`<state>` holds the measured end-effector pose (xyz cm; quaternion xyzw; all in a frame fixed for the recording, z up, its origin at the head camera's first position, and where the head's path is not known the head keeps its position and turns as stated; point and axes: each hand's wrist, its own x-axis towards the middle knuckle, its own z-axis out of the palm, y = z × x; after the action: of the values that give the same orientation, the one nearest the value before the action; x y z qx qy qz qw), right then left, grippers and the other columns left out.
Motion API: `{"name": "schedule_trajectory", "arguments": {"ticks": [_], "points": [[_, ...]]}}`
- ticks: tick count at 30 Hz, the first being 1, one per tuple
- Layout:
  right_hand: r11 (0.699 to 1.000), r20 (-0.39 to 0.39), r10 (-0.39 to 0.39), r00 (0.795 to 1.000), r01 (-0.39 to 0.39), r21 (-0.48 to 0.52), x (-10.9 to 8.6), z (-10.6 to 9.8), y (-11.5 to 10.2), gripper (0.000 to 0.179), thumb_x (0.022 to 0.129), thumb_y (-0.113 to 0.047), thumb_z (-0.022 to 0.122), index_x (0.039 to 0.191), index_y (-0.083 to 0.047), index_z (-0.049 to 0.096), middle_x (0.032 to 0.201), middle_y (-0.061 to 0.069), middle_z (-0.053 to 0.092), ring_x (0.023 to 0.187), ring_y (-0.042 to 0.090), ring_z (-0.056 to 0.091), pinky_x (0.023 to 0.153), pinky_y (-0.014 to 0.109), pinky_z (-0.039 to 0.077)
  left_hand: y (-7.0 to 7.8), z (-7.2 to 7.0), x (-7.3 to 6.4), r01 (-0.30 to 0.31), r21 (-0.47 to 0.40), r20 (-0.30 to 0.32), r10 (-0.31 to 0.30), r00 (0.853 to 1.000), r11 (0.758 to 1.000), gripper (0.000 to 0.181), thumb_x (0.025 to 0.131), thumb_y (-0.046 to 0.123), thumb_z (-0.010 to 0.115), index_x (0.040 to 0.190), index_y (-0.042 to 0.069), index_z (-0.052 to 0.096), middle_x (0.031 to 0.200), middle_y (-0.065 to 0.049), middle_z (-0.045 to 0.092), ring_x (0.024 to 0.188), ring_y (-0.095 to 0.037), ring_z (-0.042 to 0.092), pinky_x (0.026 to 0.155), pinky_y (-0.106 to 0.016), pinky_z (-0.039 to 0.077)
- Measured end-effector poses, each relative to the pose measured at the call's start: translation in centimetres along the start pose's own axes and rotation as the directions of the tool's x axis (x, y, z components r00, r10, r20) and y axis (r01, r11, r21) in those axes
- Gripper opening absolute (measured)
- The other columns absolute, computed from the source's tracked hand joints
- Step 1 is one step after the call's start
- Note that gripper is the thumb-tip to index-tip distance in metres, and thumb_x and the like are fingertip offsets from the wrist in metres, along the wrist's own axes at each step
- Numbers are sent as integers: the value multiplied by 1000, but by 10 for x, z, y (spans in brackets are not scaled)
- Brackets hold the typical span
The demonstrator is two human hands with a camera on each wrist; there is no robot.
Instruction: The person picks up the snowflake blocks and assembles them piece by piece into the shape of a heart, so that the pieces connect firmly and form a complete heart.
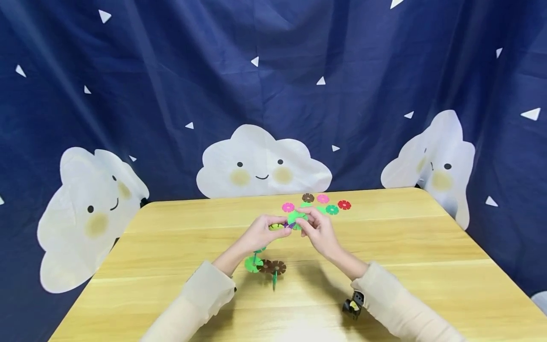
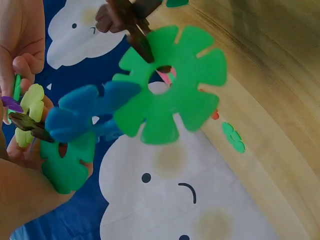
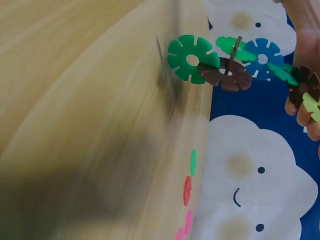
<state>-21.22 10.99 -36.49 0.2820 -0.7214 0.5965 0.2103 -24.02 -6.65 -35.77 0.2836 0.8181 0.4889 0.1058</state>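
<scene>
My left hand (image 1: 261, 233) grips a chain of slotted plastic flower discs near its yellow disc (image 1: 276, 227) and purple disc (image 1: 291, 224). From this hand the chain hangs down over the table, through a blue disc (image 2: 75, 112) and a large green disc (image 2: 195, 95), to brown discs (image 3: 235, 80) and a darker green disc (image 3: 181, 57). Between thumb and fingers, my right hand (image 1: 321, 233) pinches a bright green disc (image 1: 295, 217), right at the purple one. In the left wrist view, the right hand's disc appears edge-on beside the purple piece.
Loose discs lie on the wooden table (image 1: 410, 247) beyond my hands: pink (image 1: 323, 198), brown (image 1: 307, 197), red (image 1: 344, 204) and green (image 1: 332, 209) among them. A dark blue curtain with clouds hangs behind the far edge. A black device (image 1: 353, 305) is at my right wrist.
</scene>
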Motion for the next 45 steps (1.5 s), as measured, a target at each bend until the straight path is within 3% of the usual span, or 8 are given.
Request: {"name": "schedule_trajectory", "arguments": {"ticks": [3,7,11,17,24,31,37,45], "points": [[1000,51,1,999,-1,-18,3,-2,-1,20,83,16,52,103,17,55,54,20,50,48,9,51,47,25,46,-4,-1,0,-13,7,-18,13,1000,1000,38,88,21,60,120,0,57,121,-16,57,82,-15,58,92,-47,42],[1000,133,-4,991,6,-14,4,-8,4,29,85,16,48,114,15,50,59,18,53,56,4,53,54,29,49,-5,-4,-1,-8,12,-40,9,999,1000,36,88,20,60,118,0,58,120,-15,58,116,-30,49,99,-53,34],[1000,144,-2,990,2,2,0,-12,20,37,87,13,47,124,11,43,63,16,54,63,3,56,58,27,49,-3,-5,0,-4,15,-32,5,999,1000,37,88,22,59,118,-1,58,118,-15,59,116,-30,49,98,-51,35],[999,50,6,999,-8,47,-2,-11,24,27,87,12,49,114,12,50,65,17,58,63,8,60,61,21,51,-3,-2,3,-5,28,-20,5,1000,1000,42,88,23,58,120,-3,54,120,-18,57,113,-31,50,97,-48,38],[997,11,-13,1000,12,70,-4,-7,25,24,84,18,49,107,15,50,62,24,57,61,-1,58,59,20,51,-9,0,2,10,-3,1,-10,1000,1000,43,90,24,56,124,-2,51,122,-17,55,113,-29,51,97,-43,39],[999,-16,-3,1000,3,42,-2,-6,1,22,83,19,49,104,19,49,65,29,57,59,8,60,58,18,50,-5,1,6,25,-59,-128,-32,991,998,36,90,26,56,119,4,57,109,-10,62,96,-23,58,83,-36,48],[1000,-20,1,1000,-1,20,-3,-6,-1,20,83,18,50,103,20,49,63,27,57,59,3,58,58,19,50,5,1,10,-69,-154,-194,38,980,986,29,89,15,57,115,0,58,109,-14,62,95,-30,60,82,-35,50],[999,-60,17,998,-14,52,-4,-4,-1,27,83,18,50,110,18,46,62,29,56,59,-1,57,57,18,49,13,5,15,-103,-85,-239,80,968,991,27,83,6,63,109,-2,60,94,-16,67,80,-17,62,75,-26,50]]}}
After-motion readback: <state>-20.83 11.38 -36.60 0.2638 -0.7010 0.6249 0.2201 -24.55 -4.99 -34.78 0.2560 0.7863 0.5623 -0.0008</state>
